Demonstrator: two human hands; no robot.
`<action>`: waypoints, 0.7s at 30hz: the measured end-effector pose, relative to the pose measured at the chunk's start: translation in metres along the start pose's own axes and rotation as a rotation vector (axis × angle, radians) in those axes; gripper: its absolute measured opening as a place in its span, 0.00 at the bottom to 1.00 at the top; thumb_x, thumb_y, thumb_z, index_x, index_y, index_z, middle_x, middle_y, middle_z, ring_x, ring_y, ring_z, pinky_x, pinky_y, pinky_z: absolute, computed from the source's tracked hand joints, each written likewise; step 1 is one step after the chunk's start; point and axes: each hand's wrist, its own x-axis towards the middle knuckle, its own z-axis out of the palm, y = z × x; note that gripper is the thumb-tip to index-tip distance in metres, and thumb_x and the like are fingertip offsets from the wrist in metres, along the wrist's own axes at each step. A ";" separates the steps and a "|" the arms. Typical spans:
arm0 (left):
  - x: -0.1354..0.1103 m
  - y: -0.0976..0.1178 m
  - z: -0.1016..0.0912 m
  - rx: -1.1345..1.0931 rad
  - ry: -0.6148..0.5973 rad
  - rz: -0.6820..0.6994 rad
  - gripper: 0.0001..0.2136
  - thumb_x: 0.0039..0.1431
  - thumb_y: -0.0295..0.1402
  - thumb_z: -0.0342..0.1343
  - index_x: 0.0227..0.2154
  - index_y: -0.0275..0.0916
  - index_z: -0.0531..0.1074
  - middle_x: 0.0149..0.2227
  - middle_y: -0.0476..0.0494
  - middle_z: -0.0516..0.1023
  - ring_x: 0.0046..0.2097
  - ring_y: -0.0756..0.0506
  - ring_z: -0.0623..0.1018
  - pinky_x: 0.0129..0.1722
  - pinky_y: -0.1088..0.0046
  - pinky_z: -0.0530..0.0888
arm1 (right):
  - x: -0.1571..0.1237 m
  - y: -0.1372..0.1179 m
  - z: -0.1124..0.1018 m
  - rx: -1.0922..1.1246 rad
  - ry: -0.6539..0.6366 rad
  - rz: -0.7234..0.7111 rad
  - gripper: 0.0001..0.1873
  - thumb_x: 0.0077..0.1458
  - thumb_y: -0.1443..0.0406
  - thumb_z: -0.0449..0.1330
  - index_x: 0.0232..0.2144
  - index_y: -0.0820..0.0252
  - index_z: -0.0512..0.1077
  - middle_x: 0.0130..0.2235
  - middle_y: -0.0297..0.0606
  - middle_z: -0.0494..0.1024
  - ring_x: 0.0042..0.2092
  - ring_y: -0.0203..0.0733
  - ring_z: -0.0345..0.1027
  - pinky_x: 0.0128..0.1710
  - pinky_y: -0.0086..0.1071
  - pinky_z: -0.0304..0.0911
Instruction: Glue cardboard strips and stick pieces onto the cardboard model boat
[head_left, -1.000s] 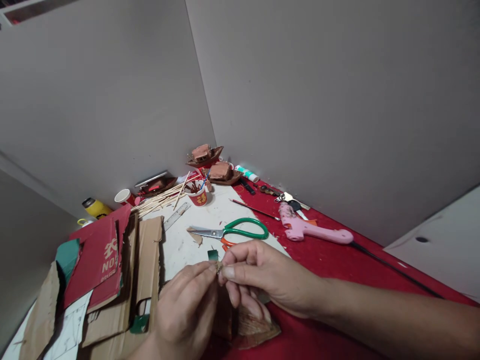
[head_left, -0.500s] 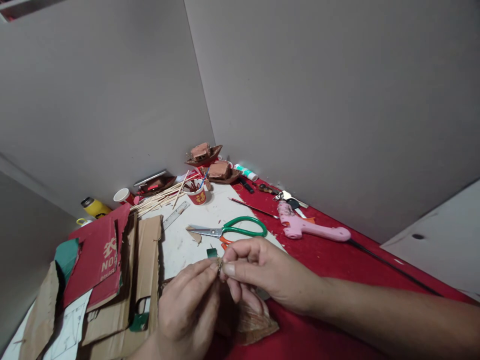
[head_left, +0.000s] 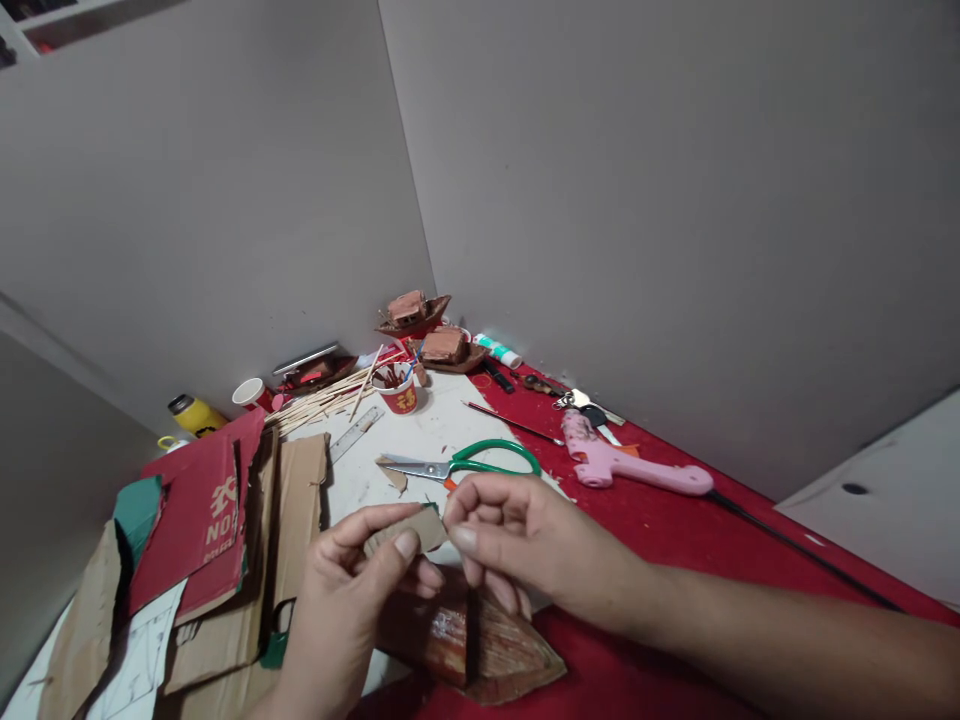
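Note:
My left hand is closed on a small piece of brown cardboard, with the thumb on its face and the fingers behind. At the cardboard's right end, my right hand has its thumb and forefinger pinched together; what lies between those fingertips is hidden. Beneath both hands rests a brown model boat, glossy and partly covered by them. Just beyond the hands lie green-handled scissors, blades pointing left, beside a cardboard scrap.
Torn cardboard sheets are piled at left. Farther back stand a paper cup holding brown material, thin wooden sticks, a ruler and two roofed model boats. A pink glue gun with a black cord lies at right.
The cardboard piece, seen edge-on before, is now turned with its flat face showing in my left hand. My right fingertips are at its end. More of the boat below is visible.

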 end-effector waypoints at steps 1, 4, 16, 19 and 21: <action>0.000 0.000 0.001 0.016 -0.007 0.000 0.17 0.47 0.38 0.69 0.39 0.35 0.78 0.21 0.44 0.81 0.24 0.48 0.79 0.28 0.77 0.75 | 0.000 0.001 0.001 -0.016 -0.025 0.030 0.16 0.48 0.56 0.66 0.29 0.60 0.66 0.22 0.27 0.73 0.17 0.26 0.60 0.16 0.19 0.56; -0.002 0.000 0.004 0.071 0.027 0.039 0.17 0.47 0.38 0.68 0.39 0.36 0.77 0.21 0.44 0.81 0.23 0.49 0.78 0.27 0.77 0.74 | -0.001 0.003 0.002 -0.035 -0.046 0.070 0.14 0.49 0.59 0.65 0.28 0.60 0.65 0.22 0.28 0.74 0.17 0.25 0.61 0.15 0.18 0.55; -0.002 0.004 0.003 0.112 0.047 0.200 0.20 0.46 0.33 0.69 0.44 0.38 0.73 0.30 0.46 0.81 0.29 0.50 0.78 0.30 0.78 0.75 | 0.004 0.003 0.000 0.302 -0.091 0.073 0.15 0.47 0.58 0.66 0.27 0.61 0.66 0.20 0.30 0.75 0.15 0.25 0.60 0.12 0.17 0.52; -0.003 0.004 0.005 0.111 0.033 0.232 0.17 0.45 0.34 0.70 0.39 0.37 0.74 0.31 0.45 0.81 0.30 0.48 0.79 0.31 0.77 0.76 | 0.002 0.002 0.003 0.336 -0.109 0.130 0.14 0.46 0.59 0.66 0.26 0.61 0.66 0.19 0.30 0.74 0.14 0.25 0.59 0.11 0.16 0.51; -0.004 0.004 0.006 0.112 0.038 0.264 0.16 0.45 0.34 0.70 0.37 0.37 0.75 0.33 0.44 0.82 0.33 0.47 0.80 0.33 0.76 0.76 | 0.002 0.002 0.004 0.348 -0.113 0.137 0.15 0.45 0.59 0.66 0.26 0.62 0.66 0.19 0.30 0.74 0.14 0.25 0.59 0.12 0.16 0.52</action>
